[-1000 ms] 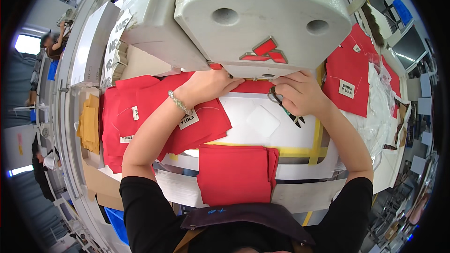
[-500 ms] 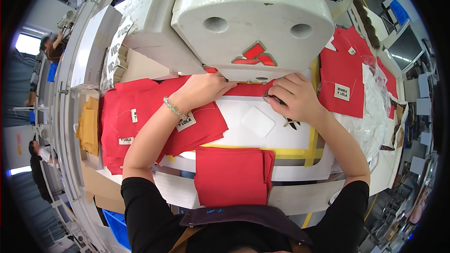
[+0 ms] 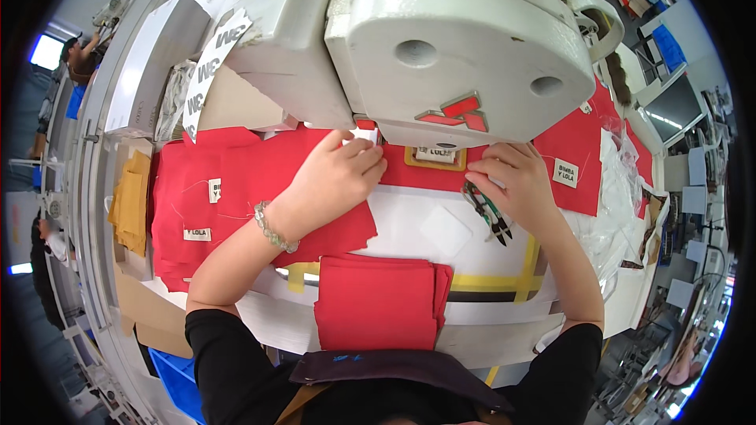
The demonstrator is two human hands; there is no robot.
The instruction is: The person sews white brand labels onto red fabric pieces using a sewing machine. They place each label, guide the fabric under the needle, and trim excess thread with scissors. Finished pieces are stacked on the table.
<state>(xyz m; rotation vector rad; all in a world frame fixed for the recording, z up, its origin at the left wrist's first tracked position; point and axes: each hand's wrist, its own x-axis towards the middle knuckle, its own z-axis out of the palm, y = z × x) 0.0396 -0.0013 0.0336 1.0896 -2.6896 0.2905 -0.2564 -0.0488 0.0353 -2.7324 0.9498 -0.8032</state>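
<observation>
Under the head of a white sewing machine, a strip of red fabric lies beneath a yellow clamp frame, and a white label shows inside the frame. My left hand is left of the frame, fingers bent and closed at a small white piece; whether they grip it is partly hidden. To the frame's right, my right hand has thread snips in its palm, blades down, with its fingertips at the fabric's edge. A pile of red fabric pieces with sewn labels spreads under my left forearm.
A folded red stack lies at the table's front edge. More labelled red pieces and clear plastic are at the right. On the left stand a tray with yellow cloth and a white box. A white square lies mid-table.
My left hand has moved off the spot under the machine head to the white piece. The clamp frame and label now show. My right hand's snips are more in view. The whole view has shifted.
</observation>
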